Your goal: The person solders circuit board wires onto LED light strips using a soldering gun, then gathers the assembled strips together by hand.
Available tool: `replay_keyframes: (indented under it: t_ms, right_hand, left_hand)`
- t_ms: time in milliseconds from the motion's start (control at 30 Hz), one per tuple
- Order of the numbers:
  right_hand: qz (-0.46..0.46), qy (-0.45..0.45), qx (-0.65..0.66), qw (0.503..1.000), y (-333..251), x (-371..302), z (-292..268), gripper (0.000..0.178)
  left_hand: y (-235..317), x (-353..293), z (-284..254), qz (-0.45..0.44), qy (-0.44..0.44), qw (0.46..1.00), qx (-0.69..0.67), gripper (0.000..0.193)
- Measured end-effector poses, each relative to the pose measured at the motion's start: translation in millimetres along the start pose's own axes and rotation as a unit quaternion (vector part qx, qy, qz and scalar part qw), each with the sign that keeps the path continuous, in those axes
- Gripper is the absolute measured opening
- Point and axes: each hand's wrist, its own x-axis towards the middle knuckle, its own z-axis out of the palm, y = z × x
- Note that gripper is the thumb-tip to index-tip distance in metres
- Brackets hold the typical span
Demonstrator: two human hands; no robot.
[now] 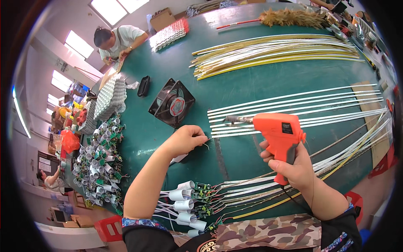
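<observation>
My right hand (296, 166) is wrapped round the grip of an orange soldering gun (277, 130), its dark tip pointing left over several white strips (294, 100) laid side by side. My left hand (187, 140) is closed in a pinch, with a short end of thin wire (206, 146) showing at its fingertips, close to the strips' left ends. Just beyond that hand stands a square black fan (172, 103). Nearer me lie white cylindrical sockets (184, 205) and green circuit boards (203, 187), whose wires reach the ends of more strips (260, 192).
A heap of sockets and boards (98, 164) covers the left edge of the green table (252, 90). Bundled yellow and white strips (273, 54), a feather duster (294, 19) and egg-tray-like stacks (110, 98) lie farther off. One person (119, 44) works at the far left corner.
</observation>
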Motion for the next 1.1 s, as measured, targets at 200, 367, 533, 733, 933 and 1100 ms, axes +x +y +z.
replay_keyframes:
  t_ms: [200,367,533,733,933,1100]
  right_hand:
    - [0.014,-0.024,-0.119,0.992,2.8,2.8,11.3,0.048]
    - [-0.057,-0.051,-0.203,0.976,13.5,7.6,15.1,0.049]
    - [-0.089,-0.062,-0.246,0.963,22.6,10.0,14.1,0.051]
    - [-0.115,-0.072,-0.283,0.949,29.7,13.2,15.5,0.053]
    - [-0.12,-0.075,-0.289,0.947,31.0,13.4,17.4,0.053]
    - [-0.131,-0.08,-0.307,0.939,30.4,12.7,17.1,0.053]
  left_hand:
    - [0.8,11.5,1.1,0.029,-0.006,0.999,-0.017,0.017]
    - [-2.2,15.7,2.5,0.059,0.005,0.998,0.018,0.019]
    - [-1.9,17.5,2.4,0.075,0.018,0.996,0.036,0.02]
    - [-4.7,21.4,5.5,0.083,0.032,0.994,0.057,0.02]
    - [-4.2,20.7,4.3,0.086,0.031,0.994,0.052,0.02]
    - [-2.2,20.1,4.4,0.076,0.031,0.996,0.046,0.019]
